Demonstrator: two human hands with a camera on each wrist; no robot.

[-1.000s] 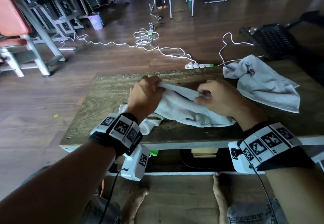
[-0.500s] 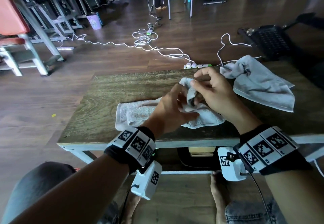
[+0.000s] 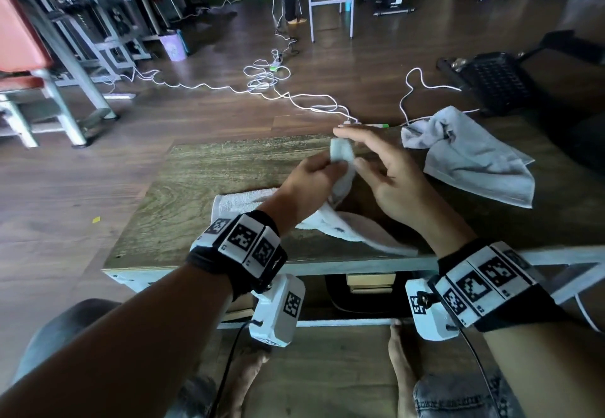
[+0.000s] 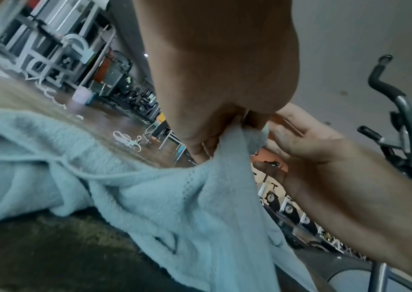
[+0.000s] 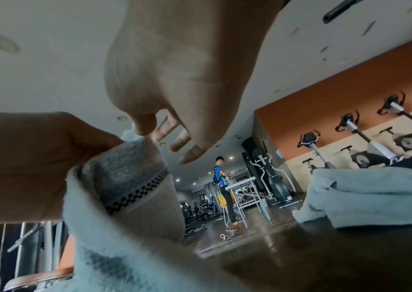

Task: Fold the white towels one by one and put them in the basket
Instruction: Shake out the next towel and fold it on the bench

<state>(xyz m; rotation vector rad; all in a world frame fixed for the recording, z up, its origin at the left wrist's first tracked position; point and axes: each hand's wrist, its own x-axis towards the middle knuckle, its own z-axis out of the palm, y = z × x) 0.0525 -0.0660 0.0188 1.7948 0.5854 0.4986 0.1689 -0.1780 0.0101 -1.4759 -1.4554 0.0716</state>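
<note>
Left hand [image 3: 307, 178] pinching towel [image 3: 340, 155] corner, right hand [image 3: 389, 182] spread loose beside it, checkered hem [image 5: 135, 189] only in right wrist view

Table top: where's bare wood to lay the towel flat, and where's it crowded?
Free: the table's left and far-left wood, bordered by its left edge and the towel in work. Also a narrow strip between the right hand and the second towel. Crowded: centre-front, where the left hand pinches a lifted corner, and the right side under the crumpled second towel.
</note>
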